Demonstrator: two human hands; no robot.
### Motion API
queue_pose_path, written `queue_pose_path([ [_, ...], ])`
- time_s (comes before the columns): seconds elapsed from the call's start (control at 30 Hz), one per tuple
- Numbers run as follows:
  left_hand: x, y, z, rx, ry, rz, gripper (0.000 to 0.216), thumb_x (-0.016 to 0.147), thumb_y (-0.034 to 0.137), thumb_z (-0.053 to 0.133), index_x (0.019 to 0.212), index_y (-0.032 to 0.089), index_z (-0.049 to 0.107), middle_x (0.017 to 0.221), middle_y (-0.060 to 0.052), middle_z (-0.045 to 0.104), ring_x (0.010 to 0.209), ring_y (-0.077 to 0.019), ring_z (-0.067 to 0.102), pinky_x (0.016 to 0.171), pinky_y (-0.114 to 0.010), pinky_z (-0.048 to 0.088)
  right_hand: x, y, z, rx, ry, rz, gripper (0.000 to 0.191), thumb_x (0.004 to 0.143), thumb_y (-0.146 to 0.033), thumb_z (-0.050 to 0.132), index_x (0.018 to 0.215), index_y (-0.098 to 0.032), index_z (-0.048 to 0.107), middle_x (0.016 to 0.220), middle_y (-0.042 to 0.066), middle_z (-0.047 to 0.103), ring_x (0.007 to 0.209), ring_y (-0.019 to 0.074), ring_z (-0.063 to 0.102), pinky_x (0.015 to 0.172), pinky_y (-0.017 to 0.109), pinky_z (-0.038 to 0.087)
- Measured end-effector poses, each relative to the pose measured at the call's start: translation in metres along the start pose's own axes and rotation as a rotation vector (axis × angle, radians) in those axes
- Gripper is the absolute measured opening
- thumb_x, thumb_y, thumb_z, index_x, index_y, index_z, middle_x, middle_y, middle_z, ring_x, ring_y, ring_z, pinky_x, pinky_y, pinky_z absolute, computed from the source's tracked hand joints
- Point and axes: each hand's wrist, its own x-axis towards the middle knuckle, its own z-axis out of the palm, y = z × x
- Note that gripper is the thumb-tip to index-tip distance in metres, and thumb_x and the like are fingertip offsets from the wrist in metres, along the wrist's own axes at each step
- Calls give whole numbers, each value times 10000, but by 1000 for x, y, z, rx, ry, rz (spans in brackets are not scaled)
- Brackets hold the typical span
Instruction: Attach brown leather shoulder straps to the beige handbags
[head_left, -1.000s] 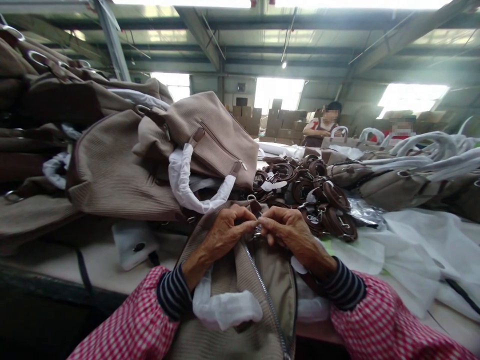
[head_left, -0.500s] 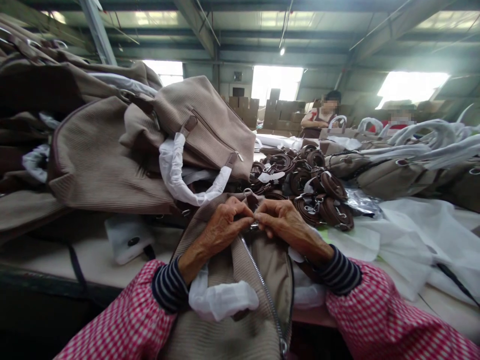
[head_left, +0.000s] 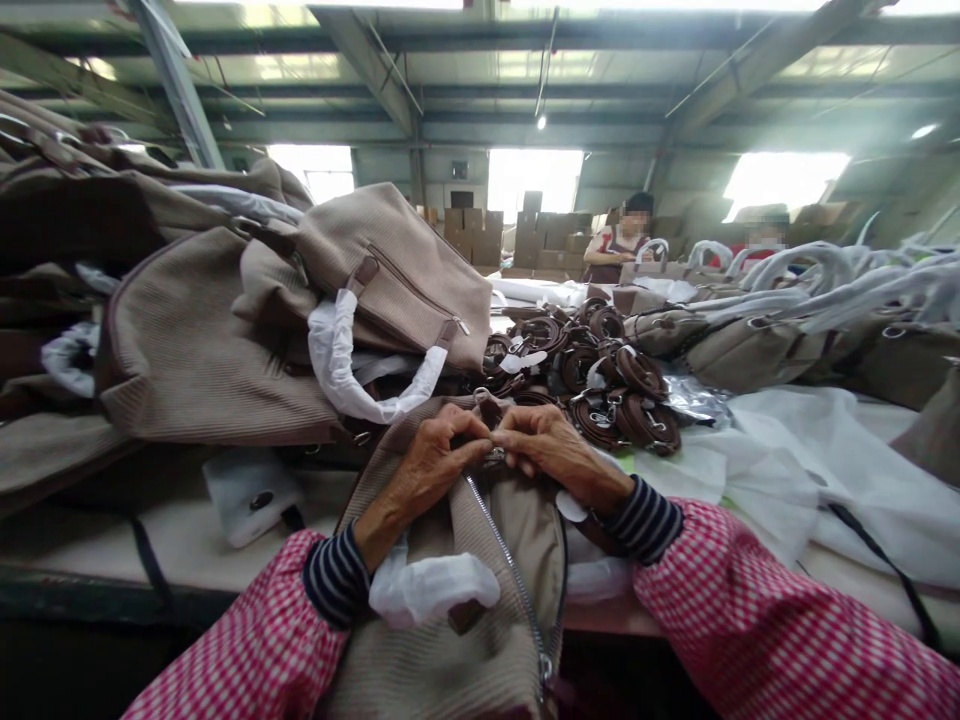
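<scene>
A taupe ribbed handbag (head_left: 420,645) lies before me, its long metal zipper (head_left: 504,560) undone and the tan lining (head_left: 525,520) showing. At the zipper's far end, my left hand (head_left: 442,455) pinches with thumb and forefinger. My right hand (head_left: 559,450) pinches right beside it, the fingertips of both nearly meeting. Whatever tiny piece sits between the fingertips is too small to make out. Just under them a bit of shiny metal shows. A white-wrapped handle (head_left: 435,590) lies across the bag's front, below my left wrist.
Stacked taupe bags (head_left: 217,340) rise at left. Coiled brown straps (head_left: 600,410) with metal clips lie beyond my hands. White sheets (head_left: 840,460) spread at right, with more bags (head_left: 750,345) behind. A small white box (head_left: 251,495) sits left. Two people work farther back.
The camera view has shifted slightly, so the scene sits a little left and lower at the back. Both hands keep their pinch at the same spot on the bag.
</scene>
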Motion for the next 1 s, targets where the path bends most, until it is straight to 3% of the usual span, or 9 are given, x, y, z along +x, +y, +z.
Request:
queue_pose_path([
  [0.1,0,6,-7,92,29,94,121,986,305,685,996,206,753,1008,-27,723,1008,-197,658,918,-312,519,-23,-14,-26,-153,119,-110,276,913,-434,696,858,-166,737,771,13,695,650,131,592,593,248,438],
  [0.2,-4,28,-25,252,-69,365,135,1035,232,613,1096,217,732,1146,-34,748,1174,-207,619,1057,-342,478,-65,-19,-65,-361,241,-153,231,946,-406,691,949,-194,783,933,40,735,826,179,634,701,285,464],
  [0.33,-20,71,-43,471,-359,581,388,1018,56,459,1263,268,674,1317,-21,719,1282,-186,579,1068,-322,454,-116,-2,-89,-467,22,-44,317,927,-458,745,1175,-262,773,1215,59,703,998,222,645,766,311,500],
  [0.43,-31,82,-36,620,-504,642,465,926,32,515,1312,255,646,1306,-45,714,1208,-222,617,1051,-365,443,-129,14,-76,-554,-73,-77,350,909,-429,789,1221,-274,752,1325,69,653,1191,263,586,988,390,492],
  [0.53,-31,66,-21,779,-559,691,220,890,75,609,1048,211,677,1050,-42,737,1020,-252,627,1018,-420,417,-129,23,-61,-624,-72,-137,182,953,-376,744,1073,-248,789,1275,76,658,1176,265,572,1048,433,468],
  [0.63,-23,50,-17,888,-510,687,154,938,72,615,880,214,617,899,-9,696,962,-235,598,974,-419,383,-132,25,-60,-548,-31,-152,160,972,-369,719,1050,-255,801,1309,78,642,1217,273,582,1081,442,476],
  [0.73,-19,52,-22,885,-444,669,182,963,49,582,895,216,611,974,-12,697,1115,-245,575,1082,-468,313,-138,19,-64,-485,32,-172,189,978,-392,716,1113,-288,798,1401,79,596,1297,295,572,1126,461,471],
  [0.9,-20,63,-26,797,-512,636,172,936,47,586,867,204,581,1008,-19,684,1114,-248,550,1012,-430,380,-119,-3,-48,-799,122,-350,154,966,-240,712,1101,-288,768,1434,84,577,1224,299,573,1035,456,521],
  [1.0,-18,70,-32,746,-482,647,192,961,49,555,844,200,553,967,-29,664,1074,-246,543,972,-414,418,-95,-4,-24,-1078,13,-423,102,956,-155,677,1011,-228,721,1229,103,653,1003,274,572,829,416,528],
])
